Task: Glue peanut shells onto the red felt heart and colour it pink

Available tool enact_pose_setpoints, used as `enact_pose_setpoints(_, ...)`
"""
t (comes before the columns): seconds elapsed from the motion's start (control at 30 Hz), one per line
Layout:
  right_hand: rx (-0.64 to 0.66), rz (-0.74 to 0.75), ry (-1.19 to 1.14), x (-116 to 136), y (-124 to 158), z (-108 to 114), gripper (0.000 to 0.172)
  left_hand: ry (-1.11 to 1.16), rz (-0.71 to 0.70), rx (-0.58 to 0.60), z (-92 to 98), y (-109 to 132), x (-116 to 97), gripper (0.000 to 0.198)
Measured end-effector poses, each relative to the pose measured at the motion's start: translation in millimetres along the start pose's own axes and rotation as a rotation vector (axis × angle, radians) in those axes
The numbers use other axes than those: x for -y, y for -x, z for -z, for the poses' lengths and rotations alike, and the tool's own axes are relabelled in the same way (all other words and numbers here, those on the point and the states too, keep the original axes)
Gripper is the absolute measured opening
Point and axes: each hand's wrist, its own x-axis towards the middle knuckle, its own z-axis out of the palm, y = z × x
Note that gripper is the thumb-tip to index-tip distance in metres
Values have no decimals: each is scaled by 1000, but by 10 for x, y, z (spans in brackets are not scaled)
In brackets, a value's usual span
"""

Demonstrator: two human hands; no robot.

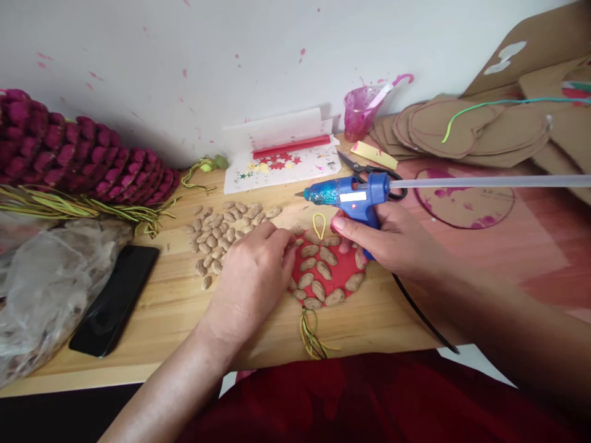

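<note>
My right hand (pixel 392 243) is closed round the handle of a blue glue gun (pixel 353 197), its nozzle pointing left and a long clear glue stick trailing off to the right. Below it lies a red heart-shaped piece (pixel 341 274) on the wooden board (pixel 175 301), with peanut shells stuck around its rim and middle and a yellow loop at its top. My left hand (pixel 256 274) rests on the heart's left edge, fingers curled and pressed on a peanut there. A pile of loose peanuts (pixel 224 231) lies just left of that hand.
A black phone (pixel 115 301) and a clear plastic bag (pixel 41 289) lie at the left. A magenta scaled object (pixel 78 154) sits back left. Scissors (pixel 369 169), a star sticker sheet (pixel 281 163), a pink cup (pixel 357 114) and cardboard cut-outs (pixel 462 126) stand behind.
</note>
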Motion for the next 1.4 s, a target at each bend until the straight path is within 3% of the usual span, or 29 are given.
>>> enact_pose_setpoints(0.23,12,1,-33,14,-2,-4,26,115,22,-8,-13,-13,75,10)
enact_pose_setpoints(0.57,35,61,-53,26,-11,1,25,336,208,-39,35,-75,277,13)
enact_pose_setpoints(0.93,33,53,-33,26,-6,-2,25,362,116,-39,-40,-50,177,6)
enact_pose_setpoints(1.4,43,36,-28,18,-4,8,25,356,133,-29,-53,-59,161,8)
